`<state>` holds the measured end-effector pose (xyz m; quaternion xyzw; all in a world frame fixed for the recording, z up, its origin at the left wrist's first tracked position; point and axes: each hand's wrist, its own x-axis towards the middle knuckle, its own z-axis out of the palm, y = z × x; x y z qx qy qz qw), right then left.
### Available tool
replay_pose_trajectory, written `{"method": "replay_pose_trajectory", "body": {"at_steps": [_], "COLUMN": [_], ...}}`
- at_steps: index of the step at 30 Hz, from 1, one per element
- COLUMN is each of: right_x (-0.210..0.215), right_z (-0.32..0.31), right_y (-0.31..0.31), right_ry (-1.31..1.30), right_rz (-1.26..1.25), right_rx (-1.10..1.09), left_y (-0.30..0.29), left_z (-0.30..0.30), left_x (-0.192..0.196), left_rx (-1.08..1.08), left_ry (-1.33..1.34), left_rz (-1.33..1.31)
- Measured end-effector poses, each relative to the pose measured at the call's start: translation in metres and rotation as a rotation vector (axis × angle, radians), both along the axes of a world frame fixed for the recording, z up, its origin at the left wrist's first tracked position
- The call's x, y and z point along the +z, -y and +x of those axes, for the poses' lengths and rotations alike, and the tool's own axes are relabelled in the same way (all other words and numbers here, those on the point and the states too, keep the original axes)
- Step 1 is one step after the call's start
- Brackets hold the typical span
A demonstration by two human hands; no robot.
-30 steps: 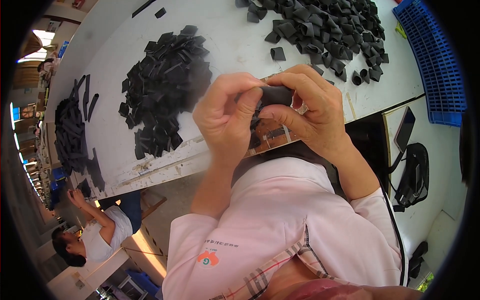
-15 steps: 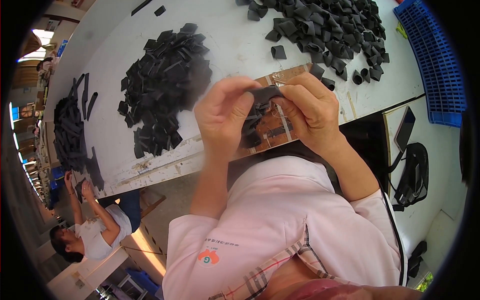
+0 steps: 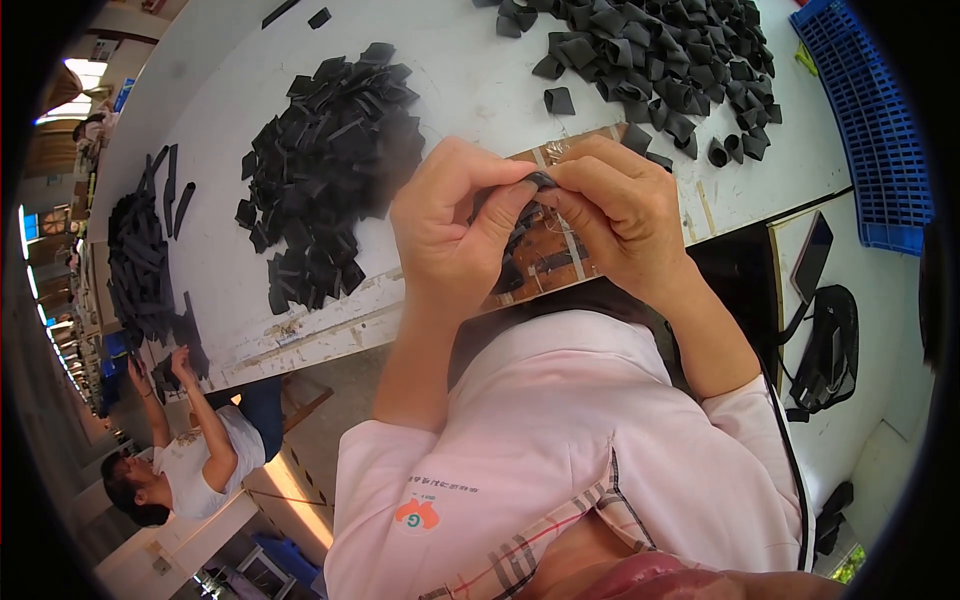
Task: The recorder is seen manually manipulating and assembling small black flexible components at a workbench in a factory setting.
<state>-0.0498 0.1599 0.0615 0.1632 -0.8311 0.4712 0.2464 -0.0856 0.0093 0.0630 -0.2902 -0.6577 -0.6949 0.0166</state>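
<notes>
1. Black, cloth-like piece (image 3: 541, 180): it is held up between the two hands, above a brown board (image 3: 560, 240) at the table's near edge; only a small curved part of it shows, the rest being covered by the fingers.
2. Left hand (image 3: 448, 225): thumb and index finger pinch the piece from its left side, the other fingers curled behind.
3. Right hand (image 3: 625, 205): thumb and index finger pinch it from the right, close beside the left fingertips.
4. Brown board: pale strips cross it, and some dark bits lie on it, partly hidden by the left hand.
5. White table (image 3: 465, 75): a heap of flat black pieces (image 3: 330, 160) lies left of the hands, and a heap of looped black pieces (image 3: 660, 65) lies beyond them to the right.
6. Long black strips (image 3: 138, 265): piled at the far left of the table, near a seated co-worker (image 3: 215, 450) in a white top, whose hands are raised by the table's edge.
7. Right side: a blue crate (image 3: 880, 140) stands near the looped heap; a dark phone (image 3: 811, 258) and a black mesh pouch (image 3: 832, 345) rest on a pale surface below.
</notes>
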Motion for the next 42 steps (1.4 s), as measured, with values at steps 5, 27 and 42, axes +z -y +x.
{"method": "replay_pose_trajectory", "body": {"at_steps": [5, 27, 42], "right_x": [-0.004, -0.087, -0.104], "right_z": [-0.001, 0.089, 0.122], "right_y": [0.003, -0.051, 0.009], "right_ry": [-0.111, 0.804, 0.904], "right_rz": [0.084, -0.796, -0.325], "right_rx": [-0.065, -0.366, -0.214], "left_y": [-0.002, 0.033, 0.047], "left_z": [0.003, 0.074, 0.077], "left_x": [-0.001, -0.101, -0.131], "left_rx": [-0.005, 0.252, 0.434], "left_ry": [0.054, 0.538, -0.134], "left_rz": [0.026, -0.288, -0.877]}}
